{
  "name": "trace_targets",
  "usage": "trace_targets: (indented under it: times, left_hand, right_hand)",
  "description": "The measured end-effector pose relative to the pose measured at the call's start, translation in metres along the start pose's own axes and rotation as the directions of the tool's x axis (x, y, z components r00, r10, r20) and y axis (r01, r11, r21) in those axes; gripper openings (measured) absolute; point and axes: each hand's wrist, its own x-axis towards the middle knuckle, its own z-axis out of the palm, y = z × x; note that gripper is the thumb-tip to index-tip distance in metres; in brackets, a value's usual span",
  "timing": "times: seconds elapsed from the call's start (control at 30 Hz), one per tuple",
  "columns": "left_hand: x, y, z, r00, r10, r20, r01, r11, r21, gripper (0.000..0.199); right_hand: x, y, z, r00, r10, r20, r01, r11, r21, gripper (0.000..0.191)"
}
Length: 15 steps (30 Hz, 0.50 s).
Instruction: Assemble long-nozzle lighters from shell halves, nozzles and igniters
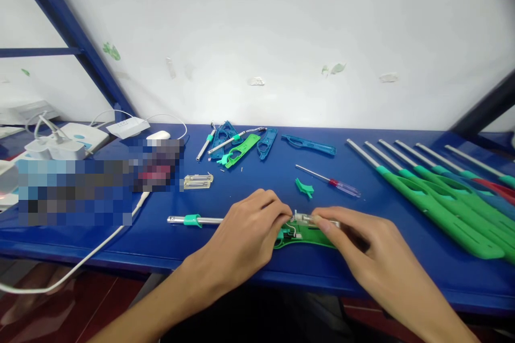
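On the table before me lies an opened long-nosed lighter, its green half-shell (309, 237) facing up with thin wires and a teal part inside. Its metal barrel (211, 220), with a teal collar, sticks out to the left. My left hand (249, 230) is closed over the middle of the lighter, fingertips pinched at the inner parts. What exactly they grip is hidden. Between thumb and fingers, my right hand (362, 238) holds a clear fuel tank (304, 218) just above the shell. A loose teal trigger (304, 188) rests behind the hands.
A screwdriver (332, 181) lies behind my right hand. Several assembled lighters (434, 209) are lined up at right. Blue shell halves (308, 144) and lighter parts lie at the back; another clear tank (198, 181) is left of centre. A white cable (108, 238) crosses the left side.
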Motion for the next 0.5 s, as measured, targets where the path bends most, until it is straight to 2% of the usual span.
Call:
trace_targets:
  times: [0.2, 0.37, 0.5]
  left_hand:
    - [-0.0016, -0.0002, 0.002, 1.0, -0.018, -0.019, 0.018, 1.0, -0.024, 0.017]
    - [-0.0012, 0.0025, 0.0005, 0.996, -0.083, -0.039, 0.08, 0.994, -0.069, 0.014]
    - [-0.0017, 0.0025, 0.001, 0.998, -0.043, -0.039, 0.04, 0.997, -0.069, 0.016]
  right_hand:
    - [0.0, 0.0004, 0.0017, 1.0, -0.029, -0.013, 0.028, 0.999, -0.023, 0.033]
    - [0.0009, 0.0016, 0.0003, 1.0, 0.029, 0.002, -0.029, 1.0, -0.009, 0.035]
    - [-0.0007, 0.0015, -0.0002, 0.999, 0.045, 0.017, -0.045, 0.999, 0.011, 0.034]
